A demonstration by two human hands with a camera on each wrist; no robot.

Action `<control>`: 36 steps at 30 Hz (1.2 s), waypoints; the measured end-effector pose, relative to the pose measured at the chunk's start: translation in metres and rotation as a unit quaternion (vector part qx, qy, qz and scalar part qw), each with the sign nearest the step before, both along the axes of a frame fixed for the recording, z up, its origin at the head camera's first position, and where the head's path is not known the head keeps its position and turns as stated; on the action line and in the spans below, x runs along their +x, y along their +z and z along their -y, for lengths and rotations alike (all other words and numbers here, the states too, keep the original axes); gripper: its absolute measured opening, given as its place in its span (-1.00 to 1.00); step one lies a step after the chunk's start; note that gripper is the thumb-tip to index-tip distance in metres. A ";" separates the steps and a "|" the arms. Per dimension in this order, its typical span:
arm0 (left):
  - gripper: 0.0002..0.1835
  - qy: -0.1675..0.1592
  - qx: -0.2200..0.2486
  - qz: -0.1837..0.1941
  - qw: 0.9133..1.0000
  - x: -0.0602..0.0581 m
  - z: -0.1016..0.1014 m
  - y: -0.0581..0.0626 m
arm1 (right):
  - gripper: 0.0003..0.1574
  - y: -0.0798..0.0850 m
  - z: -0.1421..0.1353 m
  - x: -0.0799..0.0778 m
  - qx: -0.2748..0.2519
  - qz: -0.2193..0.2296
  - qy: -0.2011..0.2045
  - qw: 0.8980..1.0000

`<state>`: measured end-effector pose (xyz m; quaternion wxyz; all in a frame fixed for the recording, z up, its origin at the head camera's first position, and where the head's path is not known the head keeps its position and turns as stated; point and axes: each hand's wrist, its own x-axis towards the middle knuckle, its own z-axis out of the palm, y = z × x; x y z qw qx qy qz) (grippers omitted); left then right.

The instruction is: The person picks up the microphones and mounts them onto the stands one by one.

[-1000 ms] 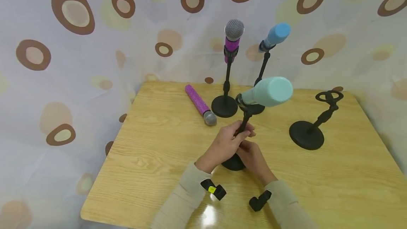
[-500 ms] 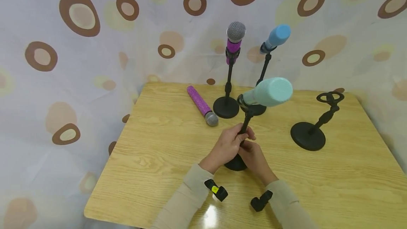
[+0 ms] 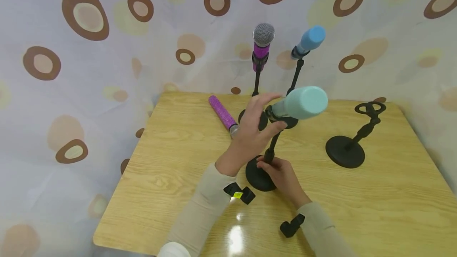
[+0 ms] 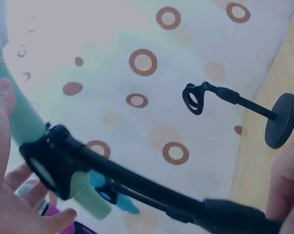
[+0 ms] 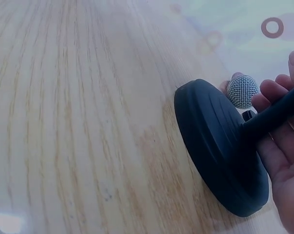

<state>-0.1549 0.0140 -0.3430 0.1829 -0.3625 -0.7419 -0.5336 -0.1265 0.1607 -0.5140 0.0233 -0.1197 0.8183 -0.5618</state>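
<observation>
A mint-green microphone (image 3: pixel 305 103) sits tilted in the clip of a black microphone stand (image 3: pixel 274 141). My left hand (image 3: pixel 248 140) is beside the clip, its thumb and fingers spread to either side of the microphone's lower end. In the left wrist view, the microphone's narrow tail (image 4: pixel 94 199) pokes out through the clip. Low on the stand's pole, my right hand (image 3: pixel 284 175) grips it just above the round base (image 5: pixel 215 146). The right wrist view shows the fingers of that hand (image 5: pixel 288 170) around the pole.
Behind stand a purple microphone (image 3: pixel 262 43) and a blue one (image 3: pixel 311 39) on their own stands. A glittery purple microphone (image 3: pixel 222 112) lies on the wooden table (image 3: pixel 160 162), its head partly hidden by my left hand. To the right is a stand (image 3: pixel 344 152) with a vacant clip.
My left hand has let go of the pole and risen to the clip and microphone, its fingers spreading. The right hand stays low on the pole, and the stand keeps its place.
</observation>
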 end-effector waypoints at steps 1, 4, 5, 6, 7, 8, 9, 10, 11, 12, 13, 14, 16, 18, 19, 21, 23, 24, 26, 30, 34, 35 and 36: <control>-0.41 -0.015 -0.004 -0.004 1.000 -0.002 -0.004 0.003 | -0.62 0.000 -0.001 0.000 -0.001 0.005 0.000 1.000; -0.43 -0.038 -0.007 -0.003 0.999 -0.006 -0.013 0.005 | -0.64 0.000 -0.002 -0.002 0.000 0.022 -0.006 1.000; -0.44 -0.035 -0.004 -0.004 0.999 -0.006 -0.015 0.005 | -0.66 0.000 -0.003 -0.002 0.000 0.024 -0.005 1.000; -0.45 -0.029 -0.001 -0.005 1.000 -0.007 -0.017 0.005 | -0.67 0.000 -0.003 -0.003 0.001 0.024 -0.006 1.000; -0.46 -0.021 0.000 -0.010 1.000 -0.007 -0.018 0.005 | -0.68 0.000 -0.003 -0.003 0.002 0.022 -0.006 1.000; -0.47 -0.015 0.001 -0.019 1.000 -0.008 -0.018 0.004 | -0.68 -0.001 -0.003 -0.003 0.004 0.020 -0.006 1.000; -0.47 -0.009 0.003 -0.031 0.999 -0.008 -0.018 0.004 | -0.68 0.000 -0.003 -0.002 0.006 0.015 -0.005 1.000; -0.48 -0.005 0.005 -0.041 0.999 -0.009 -0.018 0.004 | -0.68 0.001 -0.003 -0.002 0.009 0.011 -0.003 1.000; -0.48 -0.002 0.007 -0.051 0.999 -0.009 -0.018 0.004 | -0.69 0.003 -0.003 -0.002 0.012 0.009 -0.003 1.000; -0.48 0.002 0.008 -0.060 0.998 -0.009 -0.018 0.004 | -0.70 0.006 -0.003 -0.001 0.011 0.007 -0.003 1.000; -0.49 0.006 0.009 -0.067 0.998 -0.009 -0.018 0.005 | -0.70 0.009 -0.003 0.000 0.011 0.006 -0.001 1.000; -0.49 0.012 0.009 -0.072 0.997 -0.009 -0.018 0.005 | -0.71 0.013 -0.002 0.002 0.008 0.003 0.000 1.000; -0.49 0.023 0.012 -0.077 0.997 -0.008 -0.019 0.005 | -0.72 0.022 0.000 0.005 0.002 0.013 0.001 1.000; -0.50 0.035 0.014 -0.081 0.996 -0.007 -0.019 0.005 | -0.73 0.029 0.003 0.008 -0.002 0.023 -0.001 1.000; -0.50 0.040 0.015 -0.082 0.996 -0.006 -0.019 0.005 | -0.73 0.032 0.004 0.009 0.001 0.025 -0.002 1.000; -0.52 0.045 0.016 -0.084 0.995 -0.005 -0.019 0.005 | -0.73 0.034 0.005 0.011 0.006 0.034 -0.006 0.999; -0.52 0.046 0.019 -0.087 0.995 -0.005 -0.019 0.005 | -0.74 0.035 0.005 0.011 0.010 0.034 -0.010 0.999; -0.52 0.045 0.018 -0.089 0.995 -0.005 -0.019 0.006 | -0.74 0.034 0.005 0.010 0.009 0.035 -0.010 0.999; -0.51 0.038 0.019 -0.086 0.995 -0.005 -0.019 0.006 | -0.73 0.031 0.004 0.009 0.000 0.031 -0.008 0.999; -0.45 0.016 0.011 -0.047 0.999 0.000 -0.017 0.011 | -0.68 0.017 0.000 0.003 0.000 0.024 -0.001 1.000; -0.42 -0.001 0.008 0.003 1.000 0.012 -0.016 0.020 | -0.63 0.004 -0.003 0.000 0.012 0.022 -0.001 1.000; -0.40 -0.005 0.009 0.006 1.000 0.014 -0.017 0.022 | -0.63 0.002 -0.003 -0.001 0.011 0.022 -0.004 1.000; -0.38 -0.006 0.009 0.002 1.000 0.015 -0.018 0.025 | -0.64 0.002 -0.003 -0.001 0.012 0.020 -0.004 1.000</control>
